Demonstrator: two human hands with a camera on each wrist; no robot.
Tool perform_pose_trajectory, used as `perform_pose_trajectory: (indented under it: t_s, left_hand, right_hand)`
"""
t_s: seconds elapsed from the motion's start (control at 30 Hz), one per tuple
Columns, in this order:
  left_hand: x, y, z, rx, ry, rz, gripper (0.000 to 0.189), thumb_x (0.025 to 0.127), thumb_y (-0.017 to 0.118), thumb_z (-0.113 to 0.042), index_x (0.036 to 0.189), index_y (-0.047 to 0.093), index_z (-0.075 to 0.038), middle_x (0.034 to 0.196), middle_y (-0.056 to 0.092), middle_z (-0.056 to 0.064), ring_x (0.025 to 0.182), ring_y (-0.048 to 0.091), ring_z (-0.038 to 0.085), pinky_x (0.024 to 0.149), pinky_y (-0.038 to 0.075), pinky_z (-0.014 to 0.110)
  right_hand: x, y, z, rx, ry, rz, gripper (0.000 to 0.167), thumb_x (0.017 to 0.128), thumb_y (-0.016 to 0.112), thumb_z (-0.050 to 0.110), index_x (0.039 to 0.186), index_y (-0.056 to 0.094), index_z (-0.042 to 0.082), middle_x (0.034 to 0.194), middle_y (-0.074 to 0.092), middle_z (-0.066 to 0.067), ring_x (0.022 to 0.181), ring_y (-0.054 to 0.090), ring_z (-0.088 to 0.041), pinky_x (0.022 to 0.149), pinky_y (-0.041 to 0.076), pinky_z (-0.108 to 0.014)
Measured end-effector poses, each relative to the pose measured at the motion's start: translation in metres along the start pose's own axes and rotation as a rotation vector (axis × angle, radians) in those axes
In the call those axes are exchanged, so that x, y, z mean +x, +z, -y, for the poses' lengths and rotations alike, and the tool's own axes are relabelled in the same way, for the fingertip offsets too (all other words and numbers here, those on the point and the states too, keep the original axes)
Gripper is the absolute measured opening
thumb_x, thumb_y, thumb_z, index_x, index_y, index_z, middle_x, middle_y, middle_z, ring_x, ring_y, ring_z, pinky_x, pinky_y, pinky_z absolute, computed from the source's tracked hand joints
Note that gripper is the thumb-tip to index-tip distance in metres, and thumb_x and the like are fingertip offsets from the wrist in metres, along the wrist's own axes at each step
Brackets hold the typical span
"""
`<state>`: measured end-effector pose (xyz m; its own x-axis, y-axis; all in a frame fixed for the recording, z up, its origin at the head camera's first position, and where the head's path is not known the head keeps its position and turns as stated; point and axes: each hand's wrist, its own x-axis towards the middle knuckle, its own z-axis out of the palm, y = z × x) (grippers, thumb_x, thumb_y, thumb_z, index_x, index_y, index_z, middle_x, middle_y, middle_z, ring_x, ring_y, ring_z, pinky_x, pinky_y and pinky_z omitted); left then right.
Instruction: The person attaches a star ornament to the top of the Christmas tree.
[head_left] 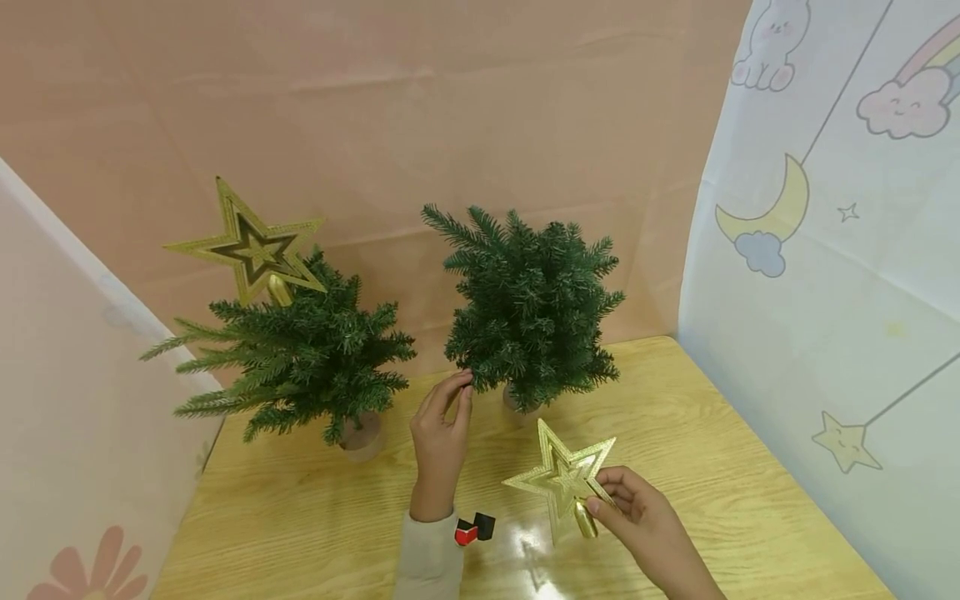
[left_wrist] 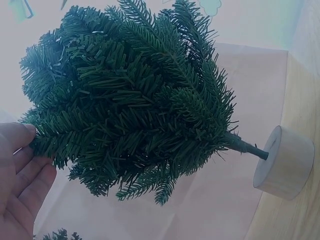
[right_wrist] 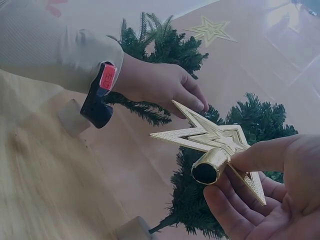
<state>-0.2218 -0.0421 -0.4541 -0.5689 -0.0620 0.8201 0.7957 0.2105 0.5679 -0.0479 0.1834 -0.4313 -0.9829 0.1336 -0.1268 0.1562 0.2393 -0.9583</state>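
My right hand [head_left: 637,517] pinches a gold star tree topper [head_left: 564,479] at one side, thumb in front and fingers behind. The topper's hollow socket [right_wrist: 206,170] faces the right wrist camera. With thumb and fingertips, my left hand [left_wrist: 22,172] pinches the tip of a branch on the small artificial Christmas tree [head_left: 536,300] at the right. That tree stands on a round wooden base [left_wrist: 286,162] and has no star on it. A second small Christmas tree [head_left: 322,350] stands at the left, bearing another gold star topper [head_left: 258,242] near its top.
Both trees stand toward the back of the wooden table [head_left: 720,467]. A peach-coloured cloth [head_left: 375,108] hangs behind them. White printed cloth [head_left: 847,333] closes off the right side, with a similar one [head_left: 75,417] at the left.
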Motion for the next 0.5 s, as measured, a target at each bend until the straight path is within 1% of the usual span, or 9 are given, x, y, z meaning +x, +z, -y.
perform_pose_trajectory:
  t_s: [0.17, 0.37, 0.5]
  left_hand:
    - [0.000, 0.001, 0.000, -0.003, 0.003, -0.002, 0.026, 0.088, 0.066, 0.007, 0.112, 0.070, -0.004, 0.111, 0.069, 0.012, 0.103, 0.067, 0.025, 0.091, 0.053, 0.028]
    - [0.001, 0.000, -0.002, 0.010, -0.005, -0.003, 0.025, 0.088, 0.067, 0.006, 0.111, 0.070, -0.004, 0.110, 0.069, 0.011, 0.102, 0.067, 0.026, 0.091, 0.053, 0.027]
    - [0.000, 0.000, -0.002, 0.012, -0.007, -0.003, 0.024, 0.088, 0.067, 0.006, 0.111, 0.070, -0.003, 0.110, 0.069, 0.012, 0.102, 0.067, 0.027, 0.091, 0.053, 0.027]
  right_hand:
    - [0.004, 0.000, 0.007, 0.028, -0.030, -0.012, 0.035, 0.091, 0.071, 0.024, 0.114, 0.055, 0.004, 0.106, 0.064, -0.010, 0.095, 0.064, -0.018, 0.082, 0.055, -0.027]
    - [0.005, 0.002, 0.012, 0.043, -0.041, -0.035, 0.034, 0.090, 0.072, 0.025, 0.112, 0.055, 0.005, 0.103, 0.064, -0.011, 0.094, 0.063, -0.019, 0.082, 0.054, -0.027]
    - [0.005, 0.003, 0.016, 0.058, -0.063, -0.047, 0.033, 0.090, 0.072, 0.023, 0.111, 0.055, 0.004, 0.102, 0.063, -0.011, 0.093, 0.063, -0.020, 0.081, 0.055, -0.028]
